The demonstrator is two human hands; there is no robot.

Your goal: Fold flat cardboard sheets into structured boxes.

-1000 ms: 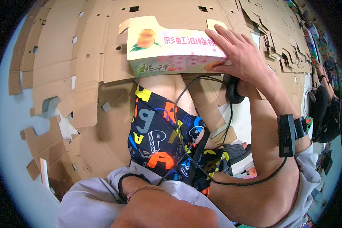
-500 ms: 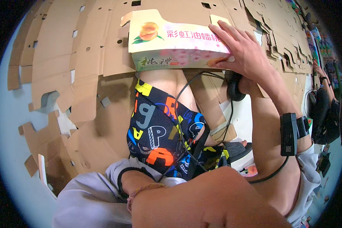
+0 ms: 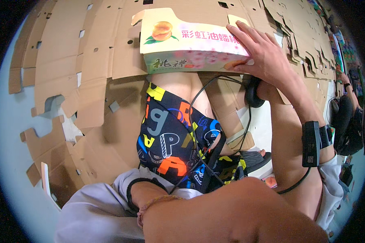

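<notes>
A long cardboard fruit box (image 3: 194, 40) with a pale yellow-pink top and a peach printed on it lies across a bare knee. My right hand (image 3: 263, 54) grips its right end, with fingers stretched over the top and the thumb against the near side. A black device (image 3: 311, 143) is strapped to my right forearm. My left hand does not show. Below the box lies dark cloth printed with bright letters (image 3: 166, 141). A bare limb (image 3: 231, 212) with a woven cord band crosses the bottom of the view.
Flattened brown cardboard sheets (image 3: 95, 77) with cut-outs surround the box. Black cable (image 3: 194, 97) loops below it and runs down to the device. A grey sandal (image 3: 253, 162) shows at lower right. Another person's arm (image 3: 351, 95) and dark clothing appear at the far right.
The box and my right hand appear very slightly farther right and up, together with the legs. The hold on the box looks the same.
</notes>
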